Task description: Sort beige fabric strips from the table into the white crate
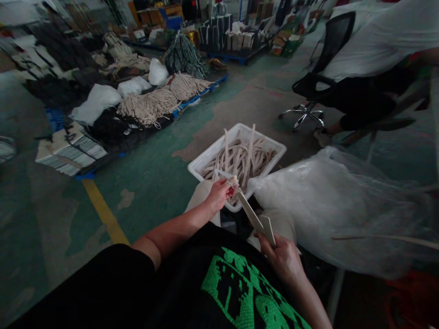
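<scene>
My left hand (219, 194) is closed, its fingertips pinching a small whitish piece at the upper end of a flat beige strip (250, 212). Whether that piece is part of the strip is too small to tell. The strip slants down to my right hand (283, 256), which is closed around its lower part, where a flat end sticks up beside it. Just beyond my left hand stands a white plastic bin (194, 170) holding a tangle of beige strips (236, 155), some poking up above the rim.
A heap of clear plastic sheeting (308, 192) lies close on my right. Beyond it a person in a white top (380, 41) sits on a black office chair (334, 41). At left, pallets carry bundled cords (147, 107), white bags (98, 103) and a strapped stack (70, 151).
</scene>
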Available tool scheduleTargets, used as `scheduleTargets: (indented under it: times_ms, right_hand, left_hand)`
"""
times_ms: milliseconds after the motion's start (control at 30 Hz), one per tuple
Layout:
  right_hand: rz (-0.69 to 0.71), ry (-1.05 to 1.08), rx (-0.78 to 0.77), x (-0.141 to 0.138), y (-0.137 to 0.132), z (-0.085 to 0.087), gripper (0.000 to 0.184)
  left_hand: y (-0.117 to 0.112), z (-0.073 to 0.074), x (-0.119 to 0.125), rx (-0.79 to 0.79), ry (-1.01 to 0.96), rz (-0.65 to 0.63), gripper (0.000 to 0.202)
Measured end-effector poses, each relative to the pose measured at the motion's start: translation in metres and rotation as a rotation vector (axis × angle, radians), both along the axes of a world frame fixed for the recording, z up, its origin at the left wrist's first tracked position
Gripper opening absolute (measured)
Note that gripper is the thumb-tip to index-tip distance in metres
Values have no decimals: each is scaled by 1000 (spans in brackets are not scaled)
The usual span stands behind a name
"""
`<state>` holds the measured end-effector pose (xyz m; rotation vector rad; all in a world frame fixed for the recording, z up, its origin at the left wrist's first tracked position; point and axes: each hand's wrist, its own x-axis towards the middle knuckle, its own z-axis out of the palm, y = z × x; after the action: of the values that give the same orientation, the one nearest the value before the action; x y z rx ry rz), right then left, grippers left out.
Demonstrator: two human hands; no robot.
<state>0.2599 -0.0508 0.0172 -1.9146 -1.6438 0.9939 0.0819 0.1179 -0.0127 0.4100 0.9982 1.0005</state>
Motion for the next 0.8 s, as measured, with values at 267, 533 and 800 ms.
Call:
scheduleTargets:
  times_ms: [267,533,800]
  right_hand:
    - [15,-90,79,-3,-2,-6,53]
    - [-27,-157,46,-8,1,-6,56]
    - [-2,-209,30,-9,2,-7,52]
  left_hand:
    - [-3,-1,-1,123,61,7,43]
    - [-4,-2,-1,117,79,21,47]
    - [-10,3,-1,163,82,15,42]
